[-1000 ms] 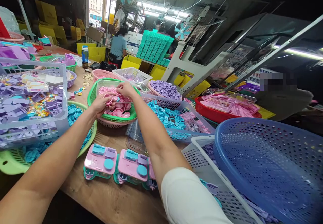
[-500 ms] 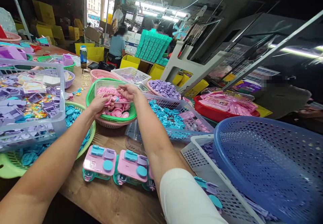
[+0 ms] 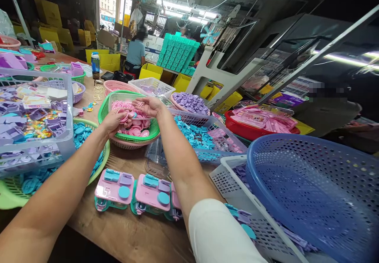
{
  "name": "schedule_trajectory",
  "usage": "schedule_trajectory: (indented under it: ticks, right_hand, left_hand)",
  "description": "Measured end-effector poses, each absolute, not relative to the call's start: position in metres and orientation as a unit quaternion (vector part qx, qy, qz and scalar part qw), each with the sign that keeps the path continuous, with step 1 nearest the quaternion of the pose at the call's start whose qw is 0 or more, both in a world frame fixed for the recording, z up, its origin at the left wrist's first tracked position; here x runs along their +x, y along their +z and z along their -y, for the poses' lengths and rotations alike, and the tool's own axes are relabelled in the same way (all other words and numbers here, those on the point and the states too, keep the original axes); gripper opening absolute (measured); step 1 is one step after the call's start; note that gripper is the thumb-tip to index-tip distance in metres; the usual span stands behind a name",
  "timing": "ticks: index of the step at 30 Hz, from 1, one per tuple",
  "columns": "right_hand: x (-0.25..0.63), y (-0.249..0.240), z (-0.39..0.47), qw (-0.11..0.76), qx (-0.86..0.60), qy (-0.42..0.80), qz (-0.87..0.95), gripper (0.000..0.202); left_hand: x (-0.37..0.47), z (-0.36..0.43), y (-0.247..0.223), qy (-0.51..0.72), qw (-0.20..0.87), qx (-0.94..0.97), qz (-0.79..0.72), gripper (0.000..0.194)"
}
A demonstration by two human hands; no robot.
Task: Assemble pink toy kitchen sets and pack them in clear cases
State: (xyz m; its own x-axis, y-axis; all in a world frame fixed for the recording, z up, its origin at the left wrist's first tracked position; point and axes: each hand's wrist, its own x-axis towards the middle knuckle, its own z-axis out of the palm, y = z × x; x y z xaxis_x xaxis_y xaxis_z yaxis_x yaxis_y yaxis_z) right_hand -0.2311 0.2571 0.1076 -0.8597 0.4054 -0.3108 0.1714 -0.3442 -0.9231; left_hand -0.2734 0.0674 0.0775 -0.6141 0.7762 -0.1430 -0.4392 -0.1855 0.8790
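Note:
Pink round pieces (image 3: pixel 123 115) are gripped between the fingers of my left hand (image 3: pixel 114 121), over the green basket (image 3: pixel 103 111). My right hand (image 3: pixel 151 107) hovers over the same basket with its fingers apart, and nothing shows in it. Inside the basket lie small pink parts and pink dishes (image 3: pixel 136 130), beside a clear tray edge. Nearer to me on the wooden table (image 3: pixel 127 231) stands a row of pink and teal toy sets (image 3: pixel 152 192), partly hidden by my right forearm.
Left are a clear crate (image 3: pixel 69 128) of purple parts and a light green basket (image 3: pixel 103 160) of blue pieces. Right are a crate of blue parts (image 3: pixel 195 134), a red basin (image 3: pixel 237 130) and a large blue basket (image 3: pixel 254 168). A person (image 3: pixel 135 51) sits farther back.
The view has shifted slightly, so most things stand a little farther left. My right hand's fingers have spread somewhat more; my left hand still holds pink round pieces.

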Motion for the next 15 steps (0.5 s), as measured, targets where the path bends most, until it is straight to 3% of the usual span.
schedule_trajectory:
  ticks: [5,12,15]
  right_hand:
    - [-0.236,0.106,-0.253,0.07,-0.275,0.663,0.693,0.019]
    - [-0.248,0.103,-0.251,0.096,-0.29,0.477,0.824,0.024]
    - [-0.249,0.101,-0.251,0.108,-0.303,0.347,0.881,0.008]
  left_hand:
    - [-0.273,-0.067,0.079,0.75,0.395,0.169,-0.502,0.011]
    - [-0.273,-0.068,0.079,0.748,0.394,0.176,-0.504,0.018]
    - [-0.27,-0.068,0.082,0.745,0.394,0.174,-0.509,0.012]
